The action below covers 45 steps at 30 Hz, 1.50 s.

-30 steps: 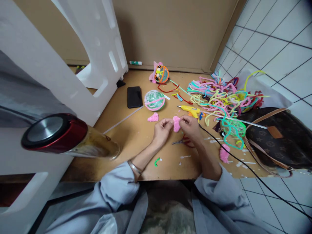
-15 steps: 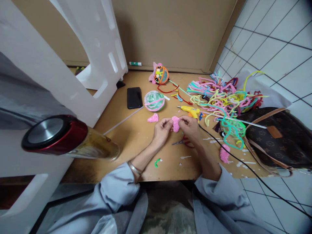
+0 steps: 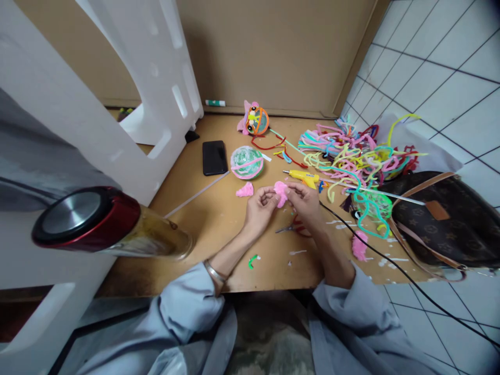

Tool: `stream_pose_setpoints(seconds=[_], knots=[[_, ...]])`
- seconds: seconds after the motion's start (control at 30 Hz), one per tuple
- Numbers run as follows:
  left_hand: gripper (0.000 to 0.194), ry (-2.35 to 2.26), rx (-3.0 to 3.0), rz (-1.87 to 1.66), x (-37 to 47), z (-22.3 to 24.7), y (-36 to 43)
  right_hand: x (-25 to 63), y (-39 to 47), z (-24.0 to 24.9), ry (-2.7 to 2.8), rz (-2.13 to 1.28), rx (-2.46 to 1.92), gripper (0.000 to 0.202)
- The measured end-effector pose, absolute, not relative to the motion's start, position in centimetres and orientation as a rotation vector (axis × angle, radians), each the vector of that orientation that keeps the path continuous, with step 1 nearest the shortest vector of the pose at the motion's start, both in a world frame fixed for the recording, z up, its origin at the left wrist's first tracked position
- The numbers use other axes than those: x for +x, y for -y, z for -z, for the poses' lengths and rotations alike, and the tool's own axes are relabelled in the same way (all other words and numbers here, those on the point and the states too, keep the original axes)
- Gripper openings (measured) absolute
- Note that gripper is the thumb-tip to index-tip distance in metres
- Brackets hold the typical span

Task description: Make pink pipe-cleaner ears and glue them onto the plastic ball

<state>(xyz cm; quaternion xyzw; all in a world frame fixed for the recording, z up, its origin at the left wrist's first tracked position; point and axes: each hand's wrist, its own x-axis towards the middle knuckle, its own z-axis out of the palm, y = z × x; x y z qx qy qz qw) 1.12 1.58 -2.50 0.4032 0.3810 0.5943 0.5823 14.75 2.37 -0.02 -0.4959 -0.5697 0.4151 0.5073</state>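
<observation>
Left hand (image 3: 260, 207): thumb and fingers pinch the left side of a fluffy pink piece (image 3: 280, 191) at the centre of the frame. Right hand (image 3: 307, 200): thumb and forefinger grasp the right side of the same piece, so both hands hold it between them, over the table (image 3: 219, 239). A metal bangle (image 3: 215, 271) sits on the left forearm.

A second pink scrap (image 3: 245, 189) lies just above the left hand in the frame; directly above it rests a green ball (image 3: 247, 162) with a pink band. A yellow glue gun (image 3: 302, 177) lies just above the right hand, and a black cord (image 3: 375, 245) runs off toward the lower right. Scissors (image 3: 286, 228) lie below the held piece, partly hidden by the right forearm.

Upper centre: a ball with orange bands and eyes (image 3: 258, 120). Left of the green ball: a black phone (image 3: 214, 158). Upper right: a tangled heap of coloured fuzzy stems (image 3: 351, 151). Right edge: a brown handbag (image 3: 453, 229). Left: a bottle (image 3: 152, 229) with a dark red lid.
</observation>
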Motion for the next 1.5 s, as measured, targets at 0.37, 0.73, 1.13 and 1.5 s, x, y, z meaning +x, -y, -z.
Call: stream_pose_setpoints(seconds=[0.37,0.73,1.13,1.5], knots=[[0.050,-0.834,0.809,-1.296,1.0,2.3,-1.3,15.1,-2.7,0.3,1.414,-1.036,-1.107,0.037],[0.054,-0.808,0.801,-1.274,2.1,2.6,-0.9,16.1,-2.6,-0.6,1.466,-1.047,-1.188,0.036],[0.039,-0.855,0.829,-1.307,2.1,2.9,-0.9,15.8,-2.5,-0.8,1.490,-1.059,-1.210,0.032],[0.047,-0.825,0.738,-1.304,1.5,2.6,-1.2,15.0,-2.7,0.1,1.410,-1.093,-1.146,0.049]])
